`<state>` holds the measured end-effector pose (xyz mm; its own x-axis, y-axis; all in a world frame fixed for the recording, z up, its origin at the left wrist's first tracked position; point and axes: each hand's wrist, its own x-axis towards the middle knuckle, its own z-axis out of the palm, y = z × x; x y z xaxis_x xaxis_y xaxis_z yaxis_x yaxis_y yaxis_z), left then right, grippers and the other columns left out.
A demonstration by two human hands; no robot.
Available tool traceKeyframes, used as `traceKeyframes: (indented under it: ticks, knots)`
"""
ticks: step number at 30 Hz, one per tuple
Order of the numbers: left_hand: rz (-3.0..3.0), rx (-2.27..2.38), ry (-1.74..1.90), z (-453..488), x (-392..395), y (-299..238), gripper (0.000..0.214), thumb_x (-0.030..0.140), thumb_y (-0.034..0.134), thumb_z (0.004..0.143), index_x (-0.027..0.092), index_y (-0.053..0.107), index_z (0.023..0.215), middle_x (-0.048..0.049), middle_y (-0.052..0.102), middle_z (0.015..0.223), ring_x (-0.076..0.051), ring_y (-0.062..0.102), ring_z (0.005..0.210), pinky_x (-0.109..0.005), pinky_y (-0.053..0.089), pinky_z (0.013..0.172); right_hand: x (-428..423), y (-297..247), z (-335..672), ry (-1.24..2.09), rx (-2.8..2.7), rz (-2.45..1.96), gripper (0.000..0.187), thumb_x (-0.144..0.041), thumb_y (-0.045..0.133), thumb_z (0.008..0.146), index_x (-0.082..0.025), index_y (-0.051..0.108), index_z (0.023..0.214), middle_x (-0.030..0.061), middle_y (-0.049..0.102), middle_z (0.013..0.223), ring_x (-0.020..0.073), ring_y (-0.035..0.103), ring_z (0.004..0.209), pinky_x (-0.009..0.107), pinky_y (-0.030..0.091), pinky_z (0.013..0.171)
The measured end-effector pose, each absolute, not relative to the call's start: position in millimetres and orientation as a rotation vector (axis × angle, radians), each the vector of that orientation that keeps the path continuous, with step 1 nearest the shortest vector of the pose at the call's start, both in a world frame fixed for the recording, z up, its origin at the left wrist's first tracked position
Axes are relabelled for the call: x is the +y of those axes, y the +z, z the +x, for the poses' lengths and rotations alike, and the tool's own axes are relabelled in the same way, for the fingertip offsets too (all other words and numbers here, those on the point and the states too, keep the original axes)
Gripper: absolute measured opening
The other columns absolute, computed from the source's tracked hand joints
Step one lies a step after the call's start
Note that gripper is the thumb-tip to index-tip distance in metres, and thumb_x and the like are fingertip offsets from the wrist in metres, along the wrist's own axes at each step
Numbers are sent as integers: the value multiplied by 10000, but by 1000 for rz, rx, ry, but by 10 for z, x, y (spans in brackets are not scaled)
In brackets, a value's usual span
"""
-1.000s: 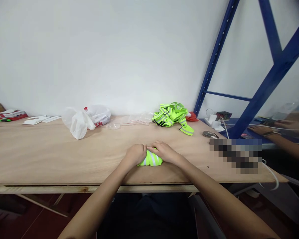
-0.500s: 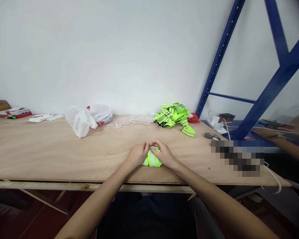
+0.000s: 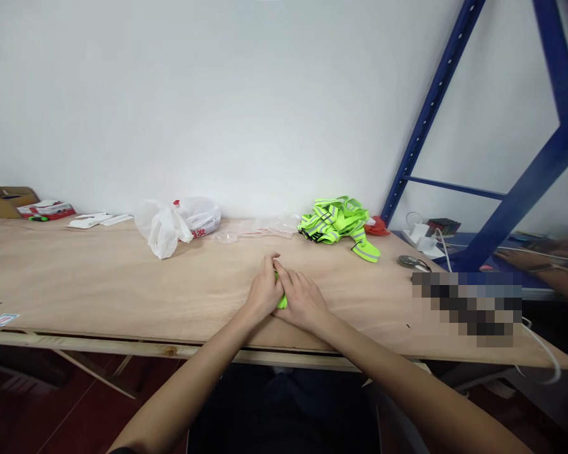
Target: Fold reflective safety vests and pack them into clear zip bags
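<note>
A folded bundle of neon-green reflective strap (image 3: pixel 283 302) lies on the table close to its front edge, mostly covered by my hands. My left hand (image 3: pixel 265 290) grips its left side, thumb against it. Over the top and right side, my right hand (image 3: pixel 307 299) is closed around it, its fingers together and touching my left hand. Behind them, a loose heap of the same green reflective straps (image 3: pixel 336 217) with black fittings rests near the wall, one end trailing to the right.
White plastic bags (image 3: pixel 165 230) and clear zip bags (image 3: pixel 265 227) lie along the wall. A cardboard box (image 3: pixel 9 200) stands at far left. On the right are a tape-like round object (image 3: pixel 409 261), a white power strip (image 3: pixel 423 239), a blue rack post (image 3: pixel 430 107) and another person's arm (image 3: pixel 565 274).
My right hand has moved from pinching at the bundle's top to lying over it, so less of the green shows. The camera view has shifted slightly left.
</note>
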<state>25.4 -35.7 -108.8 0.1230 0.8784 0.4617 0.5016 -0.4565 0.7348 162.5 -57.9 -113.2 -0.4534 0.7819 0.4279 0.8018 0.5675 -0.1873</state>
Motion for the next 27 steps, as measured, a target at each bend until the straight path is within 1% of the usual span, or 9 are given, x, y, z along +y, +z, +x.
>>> traceKeyframes:
  ticks: [3, 7, 9, 11, 14, 19, 21, 24, 27]
  knots:
    - [1911, 1279, 1384, 250, -409, -1093, 464, 150, 464, 890, 192, 363, 1341, -102, 585, 1229, -183, 647, 937, -345, 497, 891, -510, -1142, 1679, 4, -2302, -1209, 904, -412, 727, 769, -178, 312, 1537, 169, 604, 1292, 332, 592, 1154, 473, 490, 967]
    - [1854, 1198, 1432, 241, -489, -1095, 502, 190, 502, 891, 215, 338, 1365, -78, 570, 1237, -134, 625, 799, -296, 513, 789, -421, -1174, 1800, 107, -2267, -1102, 773, -379, 728, 754, -193, 419, 1438, 141, 599, 1294, 300, 592, 1167, 434, 494, 960]
    - [1906, 1150, 1433, 237, -510, -1086, 480, 180, 516, 882, 212, 376, 1340, -82, 581, 1238, -156, 632, 879, -307, 516, 830, -394, -1179, 1831, 181, -2260, -1058, 740, -337, 728, 742, -204, 435, 1409, 134, 581, 1332, 292, 580, 1201, 419, 488, 965]
    - [1997, 1072, 1439, 229, -513, -1068, 408, 182, 510, 895, 203, 438, 1297, -91, 597, 1236, -193, 624, 1027, -339, 500, 935, -377, -1174, 1842, 295, -2241, -1060, 739, -319, 733, 730, -220, 433, 1398, 125, 577, 1349, 289, 591, 1200, 407, 489, 949]
    - [2141, 959, 1429, 203, -514, -1024, 308, 199, 483, 926, 194, 509, 1233, -103, 620, 1214, -223, 590, 1150, -372, 461, 1032, -364, -1165, 1842, 456, -2197, -1100, 734, -311, 748, 710, -230, 443, 1373, 107, 624, 1284, 289, 638, 1127, 392, 495, 905]
    - [2282, 900, 1332, 129, -522, -923, 264, 262, 534, 932, 190, 543, 1185, -108, 635, 1165, -239, 599, 1114, -379, 476, 1002, -352, -1174, 1867, 508, -2143, -1067, 732, -298, 743, 697, -219, 443, 1360, 105, 633, 1282, 292, 635, 1131, 393, 491, 916]
    - [2286, 887, 1282, 92, -468, -879, 278, 292, 550, 941, 188, 537, 1198, -109, 637, 1169, -229, 622, 1069, -360, 501, 950, -341, -1169, 1918, 484, -2128, -1073, 699, -303, 724, 713, -225, 448, 1350, 99, 637, 1270, 283, 642, 1105, 389, 497, 899]
    - [2292, 894, 1214, 35, -226, -792, 308, 311, 486, 983, 174, 497, 1258, -124, 622, 1236, -196, 658, 983, -325, 528, 871, -304, -1148, 2076, 393, -2111, -1124, 653, -331, 718, 723, -230, 476, 1321, 95, 644, 1243, 274, 645, 1083, 381, 502, 881]
    - [2485, 1011, 1116, 24, 234, -670, 329, 296, 430, 1005, 161, 476, 1301, -130, 616, 1273, -203, 647, 1035, -344, 500, 941, -246, -1137, 2304, 297, -2078, -1206, 645, -351, 725, 723, -230, 492, 1312, 102, 631, 1279, 285, 626, 1141, 393, 491, 924]
